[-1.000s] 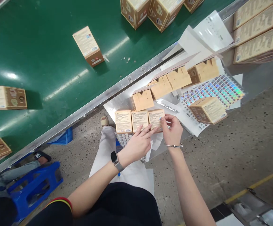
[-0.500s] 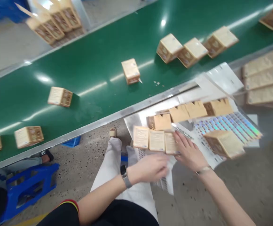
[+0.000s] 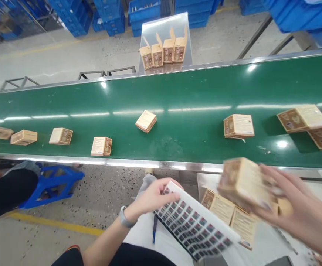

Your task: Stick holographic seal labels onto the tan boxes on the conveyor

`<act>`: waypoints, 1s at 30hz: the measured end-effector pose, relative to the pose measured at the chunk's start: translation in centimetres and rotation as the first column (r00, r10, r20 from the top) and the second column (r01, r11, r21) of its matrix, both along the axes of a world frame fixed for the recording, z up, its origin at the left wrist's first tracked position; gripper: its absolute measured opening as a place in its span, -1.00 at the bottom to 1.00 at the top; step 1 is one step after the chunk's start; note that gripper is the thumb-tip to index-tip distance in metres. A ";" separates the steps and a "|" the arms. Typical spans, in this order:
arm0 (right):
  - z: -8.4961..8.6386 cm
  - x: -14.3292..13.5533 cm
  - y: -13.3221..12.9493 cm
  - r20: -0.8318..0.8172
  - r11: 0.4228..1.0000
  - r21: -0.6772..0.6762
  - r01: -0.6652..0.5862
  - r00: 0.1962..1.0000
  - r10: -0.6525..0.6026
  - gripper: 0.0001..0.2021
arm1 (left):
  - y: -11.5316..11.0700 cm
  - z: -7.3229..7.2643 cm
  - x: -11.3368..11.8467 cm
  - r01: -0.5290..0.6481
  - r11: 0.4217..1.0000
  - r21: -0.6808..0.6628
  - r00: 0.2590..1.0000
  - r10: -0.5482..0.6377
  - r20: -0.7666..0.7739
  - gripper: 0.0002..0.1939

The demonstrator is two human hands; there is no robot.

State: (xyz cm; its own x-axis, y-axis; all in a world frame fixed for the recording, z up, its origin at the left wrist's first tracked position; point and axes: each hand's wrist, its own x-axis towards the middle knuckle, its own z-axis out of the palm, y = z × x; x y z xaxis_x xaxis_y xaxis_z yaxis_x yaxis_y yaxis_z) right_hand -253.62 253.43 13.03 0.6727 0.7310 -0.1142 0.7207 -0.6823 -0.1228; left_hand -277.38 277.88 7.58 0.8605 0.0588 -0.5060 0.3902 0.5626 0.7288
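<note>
My left hand pinches the upper edge of a sheet of stickers, printed with rows of small dark and red labels. The sheet slants over my lap. In my right hand is a small brown and cream carton, blurred by motion and raised near the belt's front edge. Below it, more cartons lie side by side on the white worktop, partly covered by the raised carton and my right hand.
A green conveyor belt crosses the view, carrying several spaced cartons. Beyond it, open-flapped boxes stand on a metal stand. Blue crates are stacked behind. At left are a blue stool and another person's leg.
The view has swung left. My right hand has lifted a carton from the worktop towards the belt. My left hand, blurred beside the cartons before, now holds the sticker sheet.
</note>
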 end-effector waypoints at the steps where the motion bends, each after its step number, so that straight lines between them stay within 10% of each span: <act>1: -1.1 0.8 4.4 -0.083 1.000 -0.022 -0.011 0.996 0.009 -0.12 | 1.8 0.0 -0.7 -0.063 0.998 -0.008 0.998 0.063 -0.021 -0.73; 5: -6.2 2.0 16.9 -0.214 0.986 -0.166 0.032 0.975 -0.067 -0.11 | 7.6 -0.5 -3.3 -0.248 0.969 -0.014 0.962 0.245 -0.120 -0.62; 11: -5.8 -3.2 21.6 -0.313 0.996 0.085 0.019 0.950 0.009 -0.52 | 13.8 -2.1 -5.3 -0.320 0.947 0.030 0.934 0.321 -0.158 -0.63; 17: -4.3 -10.4 25.7 -0.868 0.958 0.190 0.215 0.493 0.062 -0.50 | 17.3 -4.0 -5.8 -0.268 0.929 0.253 0.940 0.310 -0.143 -0.65; 20: -4.7 -11.6 27.5 -0.873 0.931 0.163 0.328 0.488 -0.019 -0.58 | 17.7 -4.0 -5.1 -0.213 0.632 0.745 0.948 0.318 0.001 -0.55; 23: -4.3 -11.8 28.8 -0.867 0.904 0.196 0.379 0.497 -0.021 -0.61 | 17.6 -2.8 -3.3 -0.199 0.321 0.926 0.980 0.055 0.191 -0.64; 30: -1.8 -10.4 30.5 -0.839 0.939 0.112 0.324 0.537 -0.086 -0.71 | 18.8 -1.0 0.3 -0.132 0.455 0.881 0.965 -0.142 0.219 -0.76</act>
State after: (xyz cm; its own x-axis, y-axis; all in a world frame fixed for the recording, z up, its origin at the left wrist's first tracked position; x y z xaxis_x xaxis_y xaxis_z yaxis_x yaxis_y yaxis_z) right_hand -264.02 283.90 11.25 0.5093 0.6670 -0.5437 0.0702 -0.6619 -0.7463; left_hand -277.04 296.67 6.54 0.9367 0.3491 0.0272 0.1384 -0.4404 0.8871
